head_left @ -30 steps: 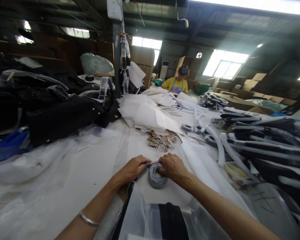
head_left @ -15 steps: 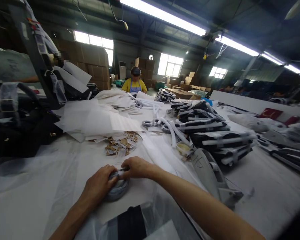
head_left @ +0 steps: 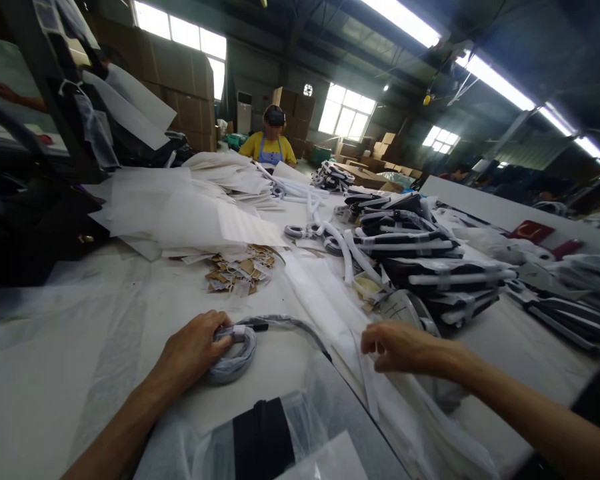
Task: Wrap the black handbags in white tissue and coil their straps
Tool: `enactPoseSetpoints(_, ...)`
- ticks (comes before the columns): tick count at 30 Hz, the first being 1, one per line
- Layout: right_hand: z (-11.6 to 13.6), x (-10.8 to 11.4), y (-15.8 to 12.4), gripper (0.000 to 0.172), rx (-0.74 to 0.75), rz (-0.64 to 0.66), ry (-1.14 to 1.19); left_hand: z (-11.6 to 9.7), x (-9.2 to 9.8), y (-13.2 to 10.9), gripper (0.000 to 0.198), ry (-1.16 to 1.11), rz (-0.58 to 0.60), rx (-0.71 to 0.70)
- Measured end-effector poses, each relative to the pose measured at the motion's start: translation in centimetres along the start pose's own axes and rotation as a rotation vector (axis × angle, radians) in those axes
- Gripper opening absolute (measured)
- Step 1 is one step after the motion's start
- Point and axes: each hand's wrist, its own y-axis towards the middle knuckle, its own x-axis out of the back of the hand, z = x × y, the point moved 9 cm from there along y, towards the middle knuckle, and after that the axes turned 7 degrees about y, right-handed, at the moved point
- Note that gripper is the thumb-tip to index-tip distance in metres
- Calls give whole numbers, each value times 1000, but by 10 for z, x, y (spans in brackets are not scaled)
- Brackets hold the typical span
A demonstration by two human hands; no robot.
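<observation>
A grey coiled strap [head_left: 235,367] in clear plastic lies on the white table, a pale band round its top. My left hand [head_left: 197,347] grips the coil's left side, thumb over the band. From the coil a dark, film-wrapped tail [head_left: 293,322] runs right along the table. My right hand [head_left: 395,347] is well to the right, above white foam sheeting [head_left: 325,300]. Its fingers are curled in; what they hold, if anything, is hidden. Close to its fingertips hangs a thin white strip [head_left: 367,380]. A plastic-covered black and grey piece [head_left: 263,433] lies nearest me.
Brown paper tags [head_left: 240,270] lie in a heap ahead, with white sheets [head_left: 175,207] behind. Black and white wrapped bundles [head_left: 420,247] are stacked at right beside a grey tape dispenser [head_left: 405,307]. A co-worker in yellow [head_left: 270,147] is at the far end.
My right hand has left the coil and moved right. My left hand stays on the coil, whose band and dark tail now show. The view has shifted slightly downward.
</observation>
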Motion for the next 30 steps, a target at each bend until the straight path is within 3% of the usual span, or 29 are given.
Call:
enactPoseSetpoints(2,5,-28,-18,51,44,19,-72,1,-2,1,16,0,11,-2)
enactPoseSetpoints(4,10,-49,-28,56,118,26,-174,3,-3,2,17,5,18,6)
enactPoseSetpoints(10,26,-67,-30,17,358,0,-437,-1,-1,2,25,48,5,0)
enactPoseSetpoints(14,26,-60,-24,18,372,-3,-441,-6,3,-1,22,51,-1,-1)
enactPoseSetpoints(18,11,-23,-23,17,303,-173,-71,-8,8,-4,21,41,-34,11)
enactPoseSetpoints(21,-16,19,-31,25,142,-449,437,-9,10,-6,20,36,-51,6)
enactPoseSetpoints(24,-33,39,-42,41,17,-647,971,-12,13,-7,21,40,-79,-3)
enactPoseSetpoints(27,-17,44,-43,39,36,-681,1282,-13,17,-10,22,39,-100,5)
enactPoseSetpoints(30,17,47,-36,30,103,-663,1330,-13,19,-12,22,17,-108,19)
